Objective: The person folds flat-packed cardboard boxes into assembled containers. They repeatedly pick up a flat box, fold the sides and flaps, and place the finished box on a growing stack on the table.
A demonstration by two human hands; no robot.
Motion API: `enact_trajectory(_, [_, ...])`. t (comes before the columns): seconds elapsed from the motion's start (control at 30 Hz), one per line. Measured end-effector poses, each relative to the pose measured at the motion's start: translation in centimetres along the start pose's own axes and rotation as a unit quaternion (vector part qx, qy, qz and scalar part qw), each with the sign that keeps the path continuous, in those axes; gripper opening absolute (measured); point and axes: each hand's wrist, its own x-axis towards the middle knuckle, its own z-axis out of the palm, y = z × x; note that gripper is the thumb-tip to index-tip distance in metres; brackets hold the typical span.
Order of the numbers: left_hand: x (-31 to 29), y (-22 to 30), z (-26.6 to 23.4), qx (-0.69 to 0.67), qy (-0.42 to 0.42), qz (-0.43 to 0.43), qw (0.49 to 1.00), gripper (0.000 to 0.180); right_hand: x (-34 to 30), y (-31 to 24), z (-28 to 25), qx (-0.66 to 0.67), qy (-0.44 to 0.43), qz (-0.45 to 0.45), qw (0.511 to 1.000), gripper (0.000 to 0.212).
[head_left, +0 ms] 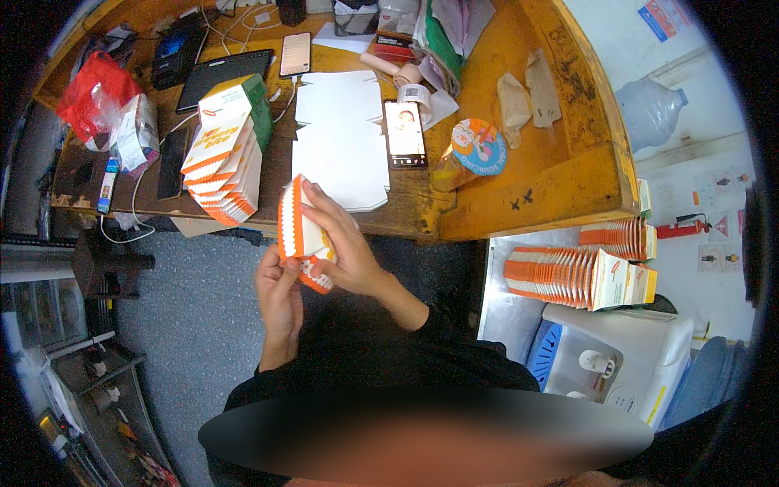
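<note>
An orange-and-white paper carton (290,223) with a scalloped white pattern is held between my two hands in front of the desk's near edge. My left hand (281,296) pinches its lower edge with the thumb and fingers. My right hand (350,256) wraps round the carton's right side, fingers along its upper part. Just beyond, a flat white cardboard blank (339,162) with notched edges lies on the desk. To the left stands a nested stack of similar cartons (221,170), leaning, printed orange, yellow and green.
On the wooden desk (535,195) lie a lit phone (406,134), a second phone (296,55), a black tablet (223,79) and a red plastic bag (97,93). More carton stacks (560,277) stand on a metal surface at right, beside a water dispenser (621,357).
</note>
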Motion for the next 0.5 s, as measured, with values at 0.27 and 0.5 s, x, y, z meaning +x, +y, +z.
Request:
enact_trajectory(0.27, [-0.7, 0.3, -1.6, 0.138, -0.053, -0.011, 0.989, 0.018, 1.9, 8.3, -6.6, -0.329, 0.216, 0.153, 0.906, 0.049])
enact_trajectory(0.5, [-0.8, 0.7, -1.3, 0.237, -0.013, 0.030, 0.971, 0.022, 1.0, 12.5, -6.9, -0.458, 0.152, 0.179, 0.857, 0.054])
